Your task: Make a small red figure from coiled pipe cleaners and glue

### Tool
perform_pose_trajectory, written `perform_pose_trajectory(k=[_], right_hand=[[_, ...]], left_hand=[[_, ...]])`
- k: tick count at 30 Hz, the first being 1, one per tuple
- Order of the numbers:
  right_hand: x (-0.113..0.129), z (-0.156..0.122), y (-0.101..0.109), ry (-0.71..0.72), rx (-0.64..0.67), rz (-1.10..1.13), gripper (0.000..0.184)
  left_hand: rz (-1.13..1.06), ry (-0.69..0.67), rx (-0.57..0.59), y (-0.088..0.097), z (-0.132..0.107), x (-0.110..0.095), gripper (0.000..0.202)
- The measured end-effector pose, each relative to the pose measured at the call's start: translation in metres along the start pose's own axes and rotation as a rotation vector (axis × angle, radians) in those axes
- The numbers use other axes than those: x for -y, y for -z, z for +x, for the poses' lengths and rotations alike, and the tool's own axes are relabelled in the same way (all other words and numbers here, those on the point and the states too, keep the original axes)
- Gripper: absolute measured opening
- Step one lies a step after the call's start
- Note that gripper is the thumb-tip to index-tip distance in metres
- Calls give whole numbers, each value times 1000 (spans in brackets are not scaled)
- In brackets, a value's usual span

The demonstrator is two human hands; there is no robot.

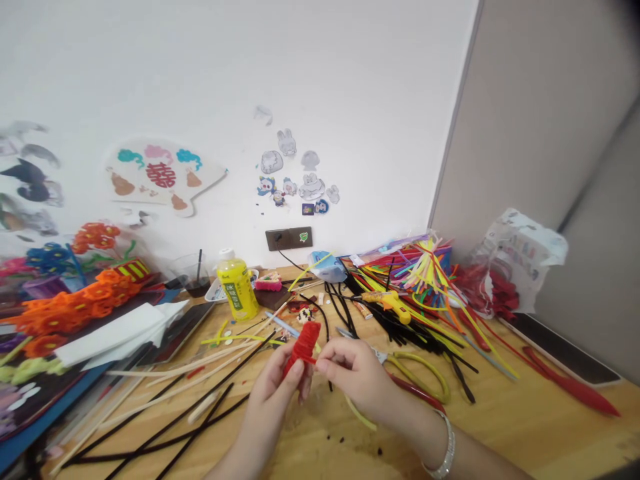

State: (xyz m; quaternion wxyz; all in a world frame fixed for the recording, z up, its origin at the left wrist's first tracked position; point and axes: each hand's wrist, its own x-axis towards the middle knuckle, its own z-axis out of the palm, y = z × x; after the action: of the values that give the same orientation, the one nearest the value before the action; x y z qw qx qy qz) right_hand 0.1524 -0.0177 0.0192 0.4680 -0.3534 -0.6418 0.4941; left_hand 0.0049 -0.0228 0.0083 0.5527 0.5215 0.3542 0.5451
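Observation:
A fuzzy red pipe cleaner piece, coiled into a thick roll, stands tilted in my left hand, whose thumb and fingers wrap round its lower part. From its side a short red pipe cleaner end runs to my right hand, pinched between thumb and forefinger. A bracelet circles my right wrist. Just behind the roll lies a small figure with a pale, dark-marked head. Yellow-handled scissors rest beside my right hand, partly hidden by it.
Black pipe cleaners and cream strips cross the table at left. A yellow drink bottle and a cup of dark liquid stand behind. A yellow glue gun lies by a heap of coloured pipe cleaners. Orange pipe cleaner flowers sit far left.

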Motion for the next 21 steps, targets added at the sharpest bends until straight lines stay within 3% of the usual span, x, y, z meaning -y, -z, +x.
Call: perform_pose_trajectory(k=[6, 8, 10, 15, 18, 21], right_hand=[[-11, 6, 1, 0, -25, 14, 16], [-16, 6, 2, 0, -12, 62, 25], [-19, 7, 3, 14, 33, 103, 38], [-21, 8, 4, 21, 180, 161, 38], [-21, 9, 2, -2, 141, 181, 38], [-24, 11, -1, -8, 34, 149, 32]], left_hand=[[-154, 64, 67, -3, -1, -3, 27], [-178, 102, 96, -3, -3, -6, 27], [-197, 153, 137, -2, -4, -9, 26], [-197, 256, 284, 2, -3, -4, 31], [11, 162, 220, 5, -2, 5, 35], [440, -120, 51, 10, -2, 13, 34]])
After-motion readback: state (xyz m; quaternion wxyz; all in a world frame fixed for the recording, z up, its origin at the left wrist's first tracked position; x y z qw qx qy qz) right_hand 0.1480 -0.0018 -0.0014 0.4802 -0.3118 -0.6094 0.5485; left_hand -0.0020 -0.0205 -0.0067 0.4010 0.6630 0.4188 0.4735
